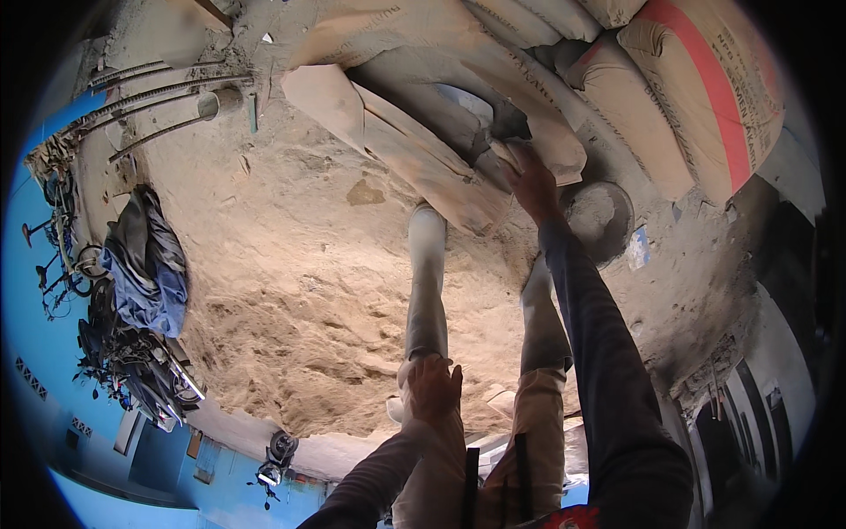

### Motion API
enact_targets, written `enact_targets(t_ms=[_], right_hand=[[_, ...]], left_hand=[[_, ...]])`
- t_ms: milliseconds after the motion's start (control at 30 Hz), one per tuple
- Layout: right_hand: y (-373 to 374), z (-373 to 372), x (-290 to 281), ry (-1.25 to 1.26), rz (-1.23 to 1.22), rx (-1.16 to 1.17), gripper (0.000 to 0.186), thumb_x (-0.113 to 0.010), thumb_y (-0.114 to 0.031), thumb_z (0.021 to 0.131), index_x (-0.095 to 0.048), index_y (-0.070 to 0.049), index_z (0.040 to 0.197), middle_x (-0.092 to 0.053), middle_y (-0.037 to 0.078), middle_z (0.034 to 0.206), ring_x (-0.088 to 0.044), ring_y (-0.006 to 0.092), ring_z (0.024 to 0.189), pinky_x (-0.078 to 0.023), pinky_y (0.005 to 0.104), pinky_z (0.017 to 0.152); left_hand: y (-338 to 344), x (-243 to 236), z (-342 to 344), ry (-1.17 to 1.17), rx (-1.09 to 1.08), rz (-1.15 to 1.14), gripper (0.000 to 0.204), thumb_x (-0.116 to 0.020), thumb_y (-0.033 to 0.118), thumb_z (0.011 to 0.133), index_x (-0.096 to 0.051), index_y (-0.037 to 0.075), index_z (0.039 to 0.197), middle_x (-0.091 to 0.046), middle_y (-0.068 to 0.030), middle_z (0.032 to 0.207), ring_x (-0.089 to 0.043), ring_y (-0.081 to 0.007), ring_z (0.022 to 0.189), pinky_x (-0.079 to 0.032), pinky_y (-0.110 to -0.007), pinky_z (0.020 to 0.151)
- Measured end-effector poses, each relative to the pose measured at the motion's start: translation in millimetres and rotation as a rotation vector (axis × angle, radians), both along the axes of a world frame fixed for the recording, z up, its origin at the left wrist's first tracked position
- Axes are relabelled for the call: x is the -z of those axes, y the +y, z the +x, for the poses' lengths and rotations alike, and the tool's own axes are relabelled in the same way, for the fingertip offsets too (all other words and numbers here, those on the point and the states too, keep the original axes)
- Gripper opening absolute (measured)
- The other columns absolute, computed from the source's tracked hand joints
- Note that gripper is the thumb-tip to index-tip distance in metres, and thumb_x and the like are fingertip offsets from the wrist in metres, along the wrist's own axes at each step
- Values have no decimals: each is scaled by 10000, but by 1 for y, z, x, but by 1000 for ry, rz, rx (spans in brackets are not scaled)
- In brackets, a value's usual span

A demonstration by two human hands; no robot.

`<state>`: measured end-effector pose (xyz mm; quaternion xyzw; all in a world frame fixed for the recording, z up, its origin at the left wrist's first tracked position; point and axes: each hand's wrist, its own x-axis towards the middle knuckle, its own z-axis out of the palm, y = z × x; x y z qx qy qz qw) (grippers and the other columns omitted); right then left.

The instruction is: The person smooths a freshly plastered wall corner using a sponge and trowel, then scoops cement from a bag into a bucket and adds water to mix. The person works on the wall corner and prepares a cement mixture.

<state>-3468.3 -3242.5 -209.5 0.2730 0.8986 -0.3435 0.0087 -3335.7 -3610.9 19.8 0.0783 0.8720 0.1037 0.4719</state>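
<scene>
Torn-open paper sack (423, 160), grey powder inside, lies on the ground (326, 273), front edge of stacked sacks (696, 93). Right hand (536, 187) at opening's right end, grip unclear. Left hand (432, 388) loose on left knee.

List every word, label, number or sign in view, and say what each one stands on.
Wording is not copied out here; only its place is given.
Tan sack with a red band: dark lettering, large in part.
Tan sack beside it: dark lettering along its edge.
Opened sack: dark print on its far side, partly too blurred to read.
Blue-and-white scrap: any print is too small to read.
</scene>
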Motion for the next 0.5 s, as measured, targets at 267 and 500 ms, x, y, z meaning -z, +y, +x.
enact_targets(t_ms=[267, 500], right_hand=[[-14, -15, 28, -106, -288, -38, 597, -760, -456, 993, -685, -38, 1412, -694, 210, 1406, -658, 340, 1317, -510, 413, 1107], [-38, -89, 21, -161, -608, -21, 657, -758, -488, 997, -673, 22, 1403, -745, 254, 1281, -713, 342, 1229, -532, 397, 1065]], left_hand=[[-8, 0, -15, 4, -52, 80, 311, -738, 375, 967, -757, 113, 1134, -686, -115, 1190, -610, -353, 1182, -447, -516, 1044], [-4, -1, -13, -12, -30, 49, 320, -736, 373, 969, -753, 108, 1146, -683, -117, 1212, -608, -360, 1180, -446, -522, 1046]])
